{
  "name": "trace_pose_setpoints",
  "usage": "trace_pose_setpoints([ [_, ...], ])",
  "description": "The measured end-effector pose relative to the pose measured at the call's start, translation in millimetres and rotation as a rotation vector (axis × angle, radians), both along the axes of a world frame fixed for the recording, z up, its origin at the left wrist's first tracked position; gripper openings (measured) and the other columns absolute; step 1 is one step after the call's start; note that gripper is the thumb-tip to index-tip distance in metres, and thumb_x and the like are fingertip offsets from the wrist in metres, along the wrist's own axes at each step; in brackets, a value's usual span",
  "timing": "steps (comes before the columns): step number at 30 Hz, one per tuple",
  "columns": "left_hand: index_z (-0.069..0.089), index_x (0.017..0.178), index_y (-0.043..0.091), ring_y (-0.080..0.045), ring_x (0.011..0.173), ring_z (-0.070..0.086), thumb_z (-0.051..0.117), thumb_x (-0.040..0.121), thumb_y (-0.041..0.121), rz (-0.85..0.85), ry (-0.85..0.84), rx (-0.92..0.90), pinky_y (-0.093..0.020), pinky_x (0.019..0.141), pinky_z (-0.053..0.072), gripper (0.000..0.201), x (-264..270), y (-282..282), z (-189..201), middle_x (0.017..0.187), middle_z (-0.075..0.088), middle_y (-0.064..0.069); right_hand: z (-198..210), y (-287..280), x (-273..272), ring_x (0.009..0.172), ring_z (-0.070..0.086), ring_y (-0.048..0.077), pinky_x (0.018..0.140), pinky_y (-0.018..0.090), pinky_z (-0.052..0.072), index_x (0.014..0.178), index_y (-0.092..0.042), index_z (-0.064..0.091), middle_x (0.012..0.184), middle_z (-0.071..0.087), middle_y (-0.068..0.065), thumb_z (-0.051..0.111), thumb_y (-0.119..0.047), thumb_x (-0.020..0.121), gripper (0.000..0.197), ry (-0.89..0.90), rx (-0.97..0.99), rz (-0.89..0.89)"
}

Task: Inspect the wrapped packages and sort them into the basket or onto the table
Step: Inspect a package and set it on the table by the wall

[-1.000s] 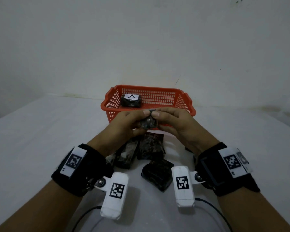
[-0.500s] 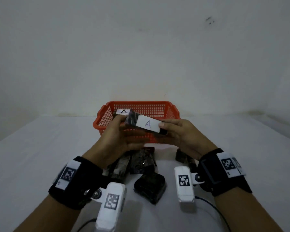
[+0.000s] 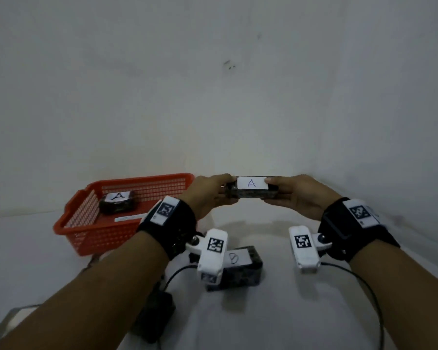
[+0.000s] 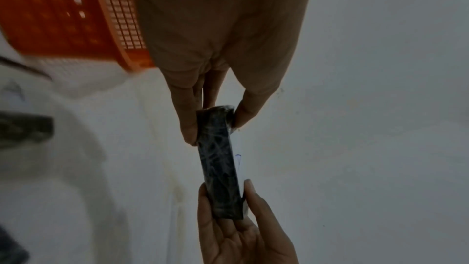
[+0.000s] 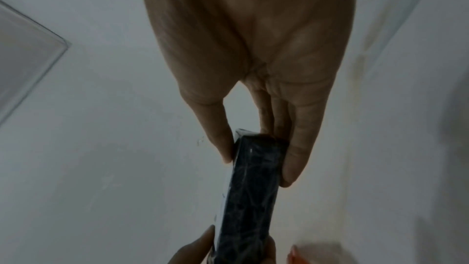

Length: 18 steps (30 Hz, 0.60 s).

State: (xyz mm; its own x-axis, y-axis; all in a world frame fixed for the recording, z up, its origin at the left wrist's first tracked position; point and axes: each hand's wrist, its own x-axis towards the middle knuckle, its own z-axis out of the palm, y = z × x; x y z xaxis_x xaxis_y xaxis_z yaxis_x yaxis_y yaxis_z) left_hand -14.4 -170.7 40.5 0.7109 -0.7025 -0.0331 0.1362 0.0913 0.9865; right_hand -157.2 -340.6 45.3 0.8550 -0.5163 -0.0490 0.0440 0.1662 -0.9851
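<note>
Both hands hold one black wrapped package (image 3: 250, 190) level in the air, to the right of the orange basket (image 3: 86, 238). Its white label marked A faces me. My left hand (image 3: 213, 192) pinches its left end and my right hand (image 3: 286, 193) pinches its right end. In the left wrist view the package (image 4: 220, 166) runs from my thumb and fingers to the other hand; the right wrist view shows the package (image 5: 253, 188) the same way. Another black package labelled A (image 3: 116, 203) lies in the basket. A package labelled B (image 3: 238, 269) lies on the table under my wrists.
A white table (image 3: 276, 311) meets a plain wall close behind. Dark packages (image 3: 157, 314) lie at the lower left under my left forearm. Cables (image 3: 364, 286) trail from the wrist cameras over the table. The basket stands at the left.
The hands have lifted the package higher and moved it right of the basket, turning it level with its A label toward me. My view has swung right, so the basket now sits left.
</note>
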Motion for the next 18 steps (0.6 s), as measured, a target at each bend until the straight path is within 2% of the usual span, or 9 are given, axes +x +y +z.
trace_pose_setpoints([
  [4,0.065,0.122,-0.012,-0.035,0.092,0.066,0.064,0.097,0.007,-0.068,0.059,0.038,-0.033,0.071,0.064,0.032,-0.6,-69.8,-6.7,0.116,0.067,-0.025,-1.2,-54.0,-12.6,0.1,0.071,0.035,0.08,0.033,0.065,0.129,0.012,0.063,0.128,0.068,0.03,0.071,-0.007,0.096,0.039,0.07,0.02,-0.102],
  [7,0.063,0.126,-0.01,-0.032,0.083,0.068,0.062,0.098,0.007,-0.112,0.07,0.103,-0.032,0.063,0.064,0.033,2.7,-113.8,-15.5,0.114,0.065,-0.022,-11.7,-89.0,-14.0,0.096,0.07,0.035,0.077,0.033,0.065,0.131,0.01,0.061,0.122,0.069,0.029,0.07,-0.006,0.096,0.039,0.111,0.045,-0.166],
  [10,0.063,0.111,-0.004,-0.029,0.076,0.066,0.06,0.1,0.007,-0.122,0.064,0.166,-0.031,0.056,0.063,0.016,7.4,-148.0,-23.2,0.111,0.063,-0.023,-24.8,-116.4,-7.2,0.091,0.071,0.033,0.071,0.033,0.067,0.124,0.009,0.064,0.116,0.07,0.026,0.07,-0.006,0.096,0.032,0.136,0.067,-0.209],
  [14,0.064,0.096,0.001,-0.028,0.073,0.066,0.059,0.1,0.007,-0.114,0.031,0.268,-0.034,0.059,0.062,0.01,21.6,-184.7,-39.2,0.11,0.065,-0.024,-47.2,-150.7,9.1,0.093,0.072,0.032,0.075,0.035,0.064,0.115,0.009,0.068,0.114,0.073,0.024,0.076,-0.007,0.092,0.029,0.192,0.031,-0.277],
  [16,0.066,0.089,0.003,-0.028,0.073,0.067,0.061,0.099,0.007,-0.11,0.014,0.314,-0.033,0.053,0.062,0.012,29.9,-196.0,-47.4,0.11,0.066,-0.022,-57.1,-162.7,18.4,0.087,0.073,0.029,0.066,0.033,0.065,0.109,0.006,0.073,0.109,0.076,0.022,0.08,-0.009,0.09,0.026,0.244,-0.002,-0.299],
  [18,0.067,0.089,0.002,-0.028,0.074,0.067,0.062,0.099,0.007,-0.093,-0.001,0.358,-0.035,0.056,0.061,0.012,38.4,-206.4,-55.9,0.109,0.067,-0.021,-66.3,-172.9,28.0,0.079,0.074,0.027,0.059,0.031,0.064,0.099,0.003,0.076,0.104,0.077,0.021,0.082,-0.011,0.087,0.019,0.3,-0.027,-0.315],
])
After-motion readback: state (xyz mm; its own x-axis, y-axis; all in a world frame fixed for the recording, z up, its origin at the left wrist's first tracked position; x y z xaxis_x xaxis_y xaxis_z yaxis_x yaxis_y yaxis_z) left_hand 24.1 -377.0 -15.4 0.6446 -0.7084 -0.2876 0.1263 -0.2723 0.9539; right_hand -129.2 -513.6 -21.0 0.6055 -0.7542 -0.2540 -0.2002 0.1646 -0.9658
